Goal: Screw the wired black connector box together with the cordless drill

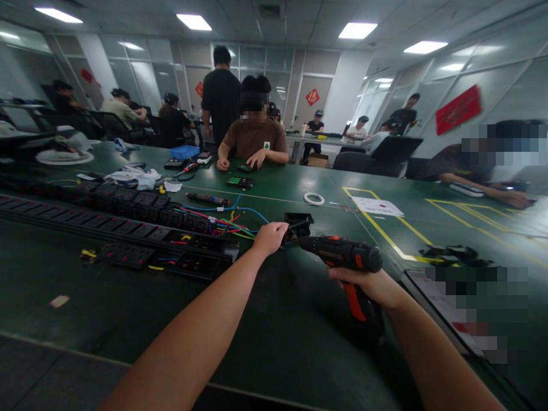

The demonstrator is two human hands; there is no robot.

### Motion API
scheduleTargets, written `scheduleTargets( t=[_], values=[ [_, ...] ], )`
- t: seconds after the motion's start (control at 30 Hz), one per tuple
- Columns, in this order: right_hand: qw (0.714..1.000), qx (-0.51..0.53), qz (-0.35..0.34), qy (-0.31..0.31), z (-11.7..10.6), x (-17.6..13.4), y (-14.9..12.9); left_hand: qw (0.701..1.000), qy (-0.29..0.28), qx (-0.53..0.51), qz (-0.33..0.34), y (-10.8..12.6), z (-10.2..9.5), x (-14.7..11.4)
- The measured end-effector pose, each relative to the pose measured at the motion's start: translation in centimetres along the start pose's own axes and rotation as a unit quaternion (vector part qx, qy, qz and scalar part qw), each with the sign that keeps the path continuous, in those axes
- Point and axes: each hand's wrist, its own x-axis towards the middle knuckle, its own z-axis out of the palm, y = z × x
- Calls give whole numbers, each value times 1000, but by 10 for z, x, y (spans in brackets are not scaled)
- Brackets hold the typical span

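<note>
My right hand is wrapped round the grip of a black and orange cordless drill, whose nose points left. The drill's tip meets a small black plastic housing, or stops just short of it; I cannot tell which. My left hand is closed on the near left side of that housing, its fingertips partly hidden. Coloured wires run left from there to a row of black socket modules. A long black power strip casing lies alongside them.
Across the green table a person in a brown shirt handles a circuit board. A white ring of tape, a pen-like tool, a blue tray and a paper sheet lie about. A tablet-like panel is at right.
</note>
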Motion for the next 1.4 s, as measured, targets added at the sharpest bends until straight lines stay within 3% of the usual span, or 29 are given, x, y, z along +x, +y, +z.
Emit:
scheduleTargets(
  t=[0.23, 0.7, 1.4],
  values=[
    [999, 39, -19, -13, -5, 5, 8, 1000, -4, 3, -10, 2, -1, -1],
    [999, 31, 6, -10, -5, 4, 7, 1000, -5, 1, -5, 6, -3, -2],
    [1000, 13, -24, -3, -3, 0, 0, 1000, -3, 6, -5, 6, -3, -2]
  ],
)
